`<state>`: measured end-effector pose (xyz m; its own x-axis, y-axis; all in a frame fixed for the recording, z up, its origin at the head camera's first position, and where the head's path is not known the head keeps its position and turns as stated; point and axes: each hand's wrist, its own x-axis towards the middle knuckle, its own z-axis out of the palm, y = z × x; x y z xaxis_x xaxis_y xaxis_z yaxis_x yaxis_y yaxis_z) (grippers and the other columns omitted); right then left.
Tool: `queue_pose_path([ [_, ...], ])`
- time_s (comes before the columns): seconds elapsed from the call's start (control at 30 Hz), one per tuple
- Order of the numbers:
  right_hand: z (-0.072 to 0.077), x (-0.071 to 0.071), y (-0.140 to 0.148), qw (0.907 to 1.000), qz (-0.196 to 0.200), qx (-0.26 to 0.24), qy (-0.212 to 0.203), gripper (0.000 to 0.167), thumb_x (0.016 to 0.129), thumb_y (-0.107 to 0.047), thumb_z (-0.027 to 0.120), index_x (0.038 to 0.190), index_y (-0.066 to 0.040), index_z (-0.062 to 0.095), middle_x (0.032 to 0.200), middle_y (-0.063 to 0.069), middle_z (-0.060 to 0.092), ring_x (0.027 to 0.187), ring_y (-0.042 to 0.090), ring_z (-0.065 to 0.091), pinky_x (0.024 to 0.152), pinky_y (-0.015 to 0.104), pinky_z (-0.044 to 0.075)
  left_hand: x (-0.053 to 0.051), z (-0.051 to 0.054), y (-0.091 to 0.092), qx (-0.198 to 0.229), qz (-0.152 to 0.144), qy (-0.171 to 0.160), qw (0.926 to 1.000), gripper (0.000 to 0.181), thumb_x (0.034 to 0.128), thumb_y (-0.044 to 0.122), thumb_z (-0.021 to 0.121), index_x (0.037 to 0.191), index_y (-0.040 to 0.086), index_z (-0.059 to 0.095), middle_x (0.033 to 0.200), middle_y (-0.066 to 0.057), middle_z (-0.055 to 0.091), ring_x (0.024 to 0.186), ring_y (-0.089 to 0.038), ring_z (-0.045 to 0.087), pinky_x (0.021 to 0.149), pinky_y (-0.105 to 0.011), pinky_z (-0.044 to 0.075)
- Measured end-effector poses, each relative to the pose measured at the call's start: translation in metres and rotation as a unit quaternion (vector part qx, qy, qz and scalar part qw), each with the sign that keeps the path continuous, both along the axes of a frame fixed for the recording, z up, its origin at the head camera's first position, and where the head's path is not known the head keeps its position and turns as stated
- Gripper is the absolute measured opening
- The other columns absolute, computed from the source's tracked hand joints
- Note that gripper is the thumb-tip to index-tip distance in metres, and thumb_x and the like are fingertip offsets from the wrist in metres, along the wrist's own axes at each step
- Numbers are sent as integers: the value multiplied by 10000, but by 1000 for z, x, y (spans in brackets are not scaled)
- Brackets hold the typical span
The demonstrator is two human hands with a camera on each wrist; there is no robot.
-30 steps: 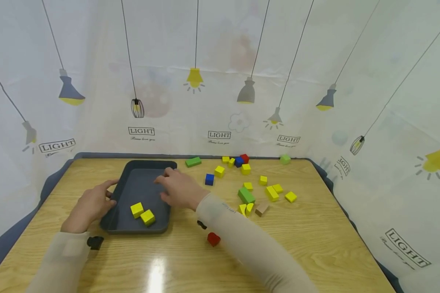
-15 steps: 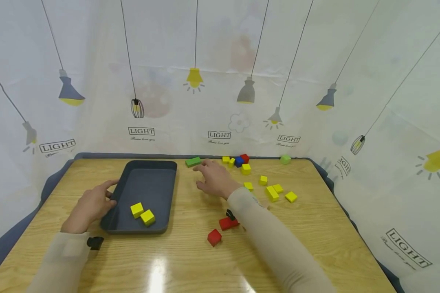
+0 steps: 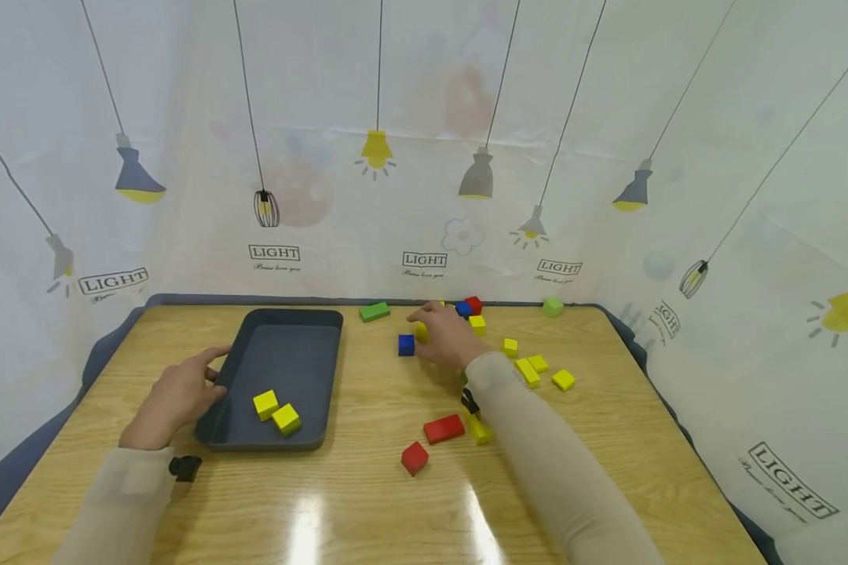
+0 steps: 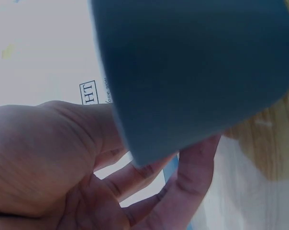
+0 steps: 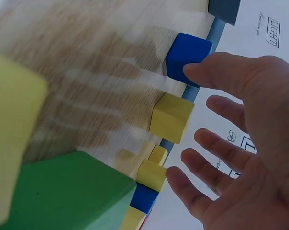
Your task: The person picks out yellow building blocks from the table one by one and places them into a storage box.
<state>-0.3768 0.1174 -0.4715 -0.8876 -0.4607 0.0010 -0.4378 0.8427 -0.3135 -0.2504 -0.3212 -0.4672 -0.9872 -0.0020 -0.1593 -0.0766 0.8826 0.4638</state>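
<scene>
My left hand (image 3: 177, 399) grips the left side of a dark grey tray (image 3: 335, 369); in the left wrist view fingers (image 4: 183, 187) lie under its edge. Two yellow cubes (image 3: 265, 405) lie inside the tray near its front. Over the table, my right hand (image 3: 448, 336) reaches around a yellow cube (image 3: 421, 333), which it partly hides. A blue cube (image 3: 406, 345) stands just left of that hand. In the right wrist view, the fingers are spread, with the yellow cube (image 5: 172, 117) apart from them and the thumb overlapping the blue cube (image 5: 188, 52).
A green block (image 3: 374, 312) lies at the back edge. Several yellow blocks (image 3: 527, 373) are scattered right of the right hand. A red block (image 3: 444, 428) and a red cube (image 3: 414, 458) lie in front. A light green cube (image 3: 553, 306) stands back right.
My right hand has moved right from over the tray to the yellow cube beside the blue one. My left hand and the tray have stayed put.
</scene>
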Motion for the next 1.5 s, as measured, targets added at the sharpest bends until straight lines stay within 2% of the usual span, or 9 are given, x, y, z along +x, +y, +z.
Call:
queue_pose_path([
  [0.3,-6,-1,0,9993,-85,-148,-343,520,1108,-166,794,1618,-168,693,1669,93,630,1541,327,604,1350,525,494,4,0,-1,-73,29,-45,10000,784,1077,18,734,1766,-46,366,1463,-459,664,1190,-544,763,956,-627,665],
  [0.57,-9,-1,-2,9981,-247,-262,-507,512,1115,-121,774,1619,-169,692,1644,100,637,1516,328,637,1339,536,506,6,-2,-3,-5,25,-26,10000,782,1074,15,735,1765,-44,373,1450,-450,679,1181,-540,769,950,-627,667],
  [0.77,-10,-2,-3,9963,-416,-344,-663,495,1117,-100,777,1604,-118,697,1637,124,635,1511,327,628,1342,524,503,6,-3,-2,8,-5,-25,10000,786,1075,18,733,1770,-41,372,1460,-447,680,1196,-545,764,964,-639,655],
  [1.0,-7,-3,-6,9967,-417,-257,-655,408,1119,-86,777,1527,-77,749,1552,122,721,1466,316,644,1322,511,523,5,-3,-2,-1,39,-27,10000,793,1080,17,741,1776,-34,366,1445,-443,681,1147,-509,778,933,-608,672],
  [1.27,-6,-2,-5,9955,-475,-281,-774,387,1127,-86,767,1514,-80,753,1558,126,714,1467,321,636,1330,521,513,6,-1,-1,-32,27,-21,10000,786,1075,21,736,1771,-37,377,1444,-433,692,1138,-502,780,931,-609,663],
  [1.5,-6,-3,-5,9971,-425,-234,-579,364,1110,-62,779,1474,-65,783,1525,141,739,1447,331,659,1315,510,527,3,-1,0,-25,44,-47,10000,794,1081,25,740,1781,-24,369,1462,-434,681,1187,-531,765,974,-638,661],
])
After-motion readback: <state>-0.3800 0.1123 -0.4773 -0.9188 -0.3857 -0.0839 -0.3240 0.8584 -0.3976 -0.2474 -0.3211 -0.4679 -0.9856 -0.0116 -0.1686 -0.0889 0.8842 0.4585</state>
